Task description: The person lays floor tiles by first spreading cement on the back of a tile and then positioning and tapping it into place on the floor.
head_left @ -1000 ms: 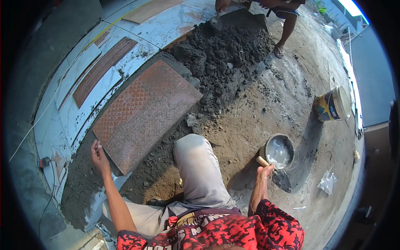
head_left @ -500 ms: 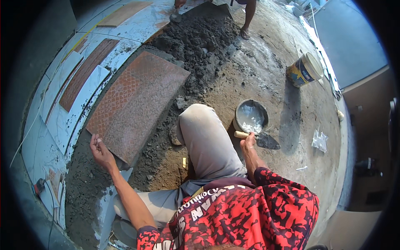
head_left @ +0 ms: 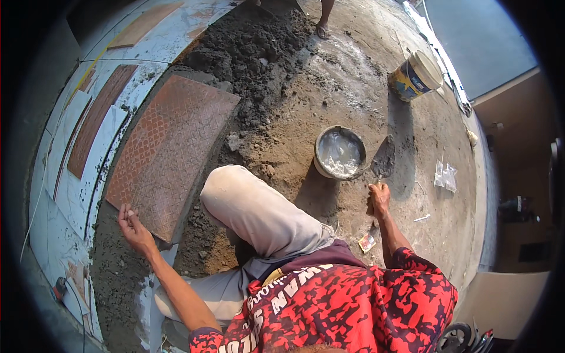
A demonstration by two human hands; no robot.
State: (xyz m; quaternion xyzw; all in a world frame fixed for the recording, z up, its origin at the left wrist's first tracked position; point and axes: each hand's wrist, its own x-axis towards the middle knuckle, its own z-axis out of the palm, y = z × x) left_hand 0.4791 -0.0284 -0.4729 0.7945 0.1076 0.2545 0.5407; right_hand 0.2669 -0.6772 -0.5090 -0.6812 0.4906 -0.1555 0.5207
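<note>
A large reddish-brown tile (head_left: 176, 144) with a patterned face lies on grey mortar to my left. At its near left corner is my left hand (head_left: 136, 230), fingers loosely extended against or just beside the edge; actual contact is hard to make out. My right hand (head_left: 379, 199) is closed round the handle of a pointed trowel (head_left: 384, 157), whose grey-smeared blade points away from me over the ground. Just left of the blade stands a round bucket (head_left: 319, 163) of cloudy liquid with whitish lumps in it.
Dark wet mortar (head_left: 235, 53) is heaped beyond the tile. Marbled white tiles (head_left: 53, 194) and brown strips (head_left: 103, 117) lie at far left. A printed pail (head_left: 406, 82) stands tilted at right, near a clear plastic bag (head_left: 445, 176). Another person's leg (head_left: 325, 15) shows at the top.
My right hand has moved right from beside the bucket, and the trowel has swung from pointing right to pointing away from me. My left hand stays by the tile corner. The view has shifted.
</note>
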